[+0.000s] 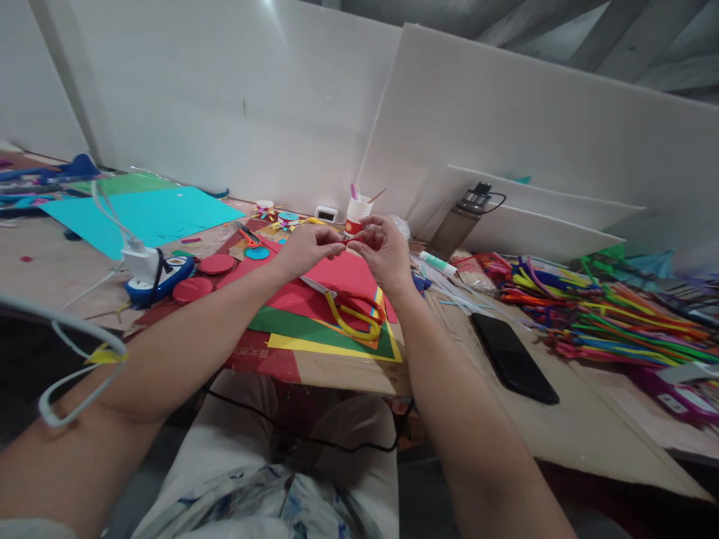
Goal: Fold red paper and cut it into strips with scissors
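Note:
My left hand (311, 248) and my right hand (386, 251) meet above the paper stack, fingertips pinched together. Between them is a small red piece (347, 241), mostly covered by the fingers, so its kind is unclear. Below lie sheets of red paper (353, 278), with green paper (275, 320) and yellow paper (292, 343) under them. Scissors with yellow and red handles (355, 320) rest on the sheets. Just behind my hands stands a stack of white paper cups (360, 208) with a red band, holding a brush and a pink-tipped stick.
Red discs (216, 263), a blue power strip with a white charger (147, 262) and turquoise paper (162, 217) lie left. To the right are a glue stick (438, 263), a black phone (514, 358), a bottle (459, 219) and many pipe cleaners (623, 311). White boards stand behind.

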`<control>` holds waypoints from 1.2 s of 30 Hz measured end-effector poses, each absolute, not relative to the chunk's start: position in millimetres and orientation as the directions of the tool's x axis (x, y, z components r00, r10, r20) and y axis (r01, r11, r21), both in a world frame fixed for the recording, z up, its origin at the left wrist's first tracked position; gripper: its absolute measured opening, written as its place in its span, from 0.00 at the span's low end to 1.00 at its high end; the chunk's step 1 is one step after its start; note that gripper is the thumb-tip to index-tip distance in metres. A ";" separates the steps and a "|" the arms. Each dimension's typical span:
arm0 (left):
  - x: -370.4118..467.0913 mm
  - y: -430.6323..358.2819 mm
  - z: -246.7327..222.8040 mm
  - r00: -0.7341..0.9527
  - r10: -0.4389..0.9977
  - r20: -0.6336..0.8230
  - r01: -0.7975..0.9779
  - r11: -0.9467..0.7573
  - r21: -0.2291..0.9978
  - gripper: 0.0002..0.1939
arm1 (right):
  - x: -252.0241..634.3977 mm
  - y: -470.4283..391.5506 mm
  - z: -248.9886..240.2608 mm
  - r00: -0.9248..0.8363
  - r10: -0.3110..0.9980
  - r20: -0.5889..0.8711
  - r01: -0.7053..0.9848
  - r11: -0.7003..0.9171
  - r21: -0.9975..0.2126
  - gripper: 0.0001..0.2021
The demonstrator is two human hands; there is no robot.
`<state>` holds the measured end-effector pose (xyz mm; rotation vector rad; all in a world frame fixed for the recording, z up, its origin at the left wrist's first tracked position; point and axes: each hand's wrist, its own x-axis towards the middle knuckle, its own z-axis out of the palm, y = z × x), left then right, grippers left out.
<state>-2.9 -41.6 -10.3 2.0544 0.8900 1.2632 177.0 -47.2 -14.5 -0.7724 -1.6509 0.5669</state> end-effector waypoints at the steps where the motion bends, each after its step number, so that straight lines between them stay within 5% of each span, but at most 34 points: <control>1: -2.8 -41.8 -10.2 0.337 0.774 0.537 0.240 -0.622 0.745 0.08 | 177.0 -47.3 -14.6 -0.110 0.745 0.658 0.183 0.666 -0.724 0.20; 31: -1.1 -49.7 -1.9 0.294 0.839 0.458 0.231 -0.527 0.818 0.07 | 177.5 -44.4 -16.7 -0.162 0.781 0.603 0.209 0.624 -0.753 0.22; 36: -0.2 -48.9 -4.3 0.313 0.817 0.484 0.211 -0.557 0.803 0.08 | 175.4 -43.6 -17.6 -0.146 0.809 0.570 0.242 0.588 -0.772 0.12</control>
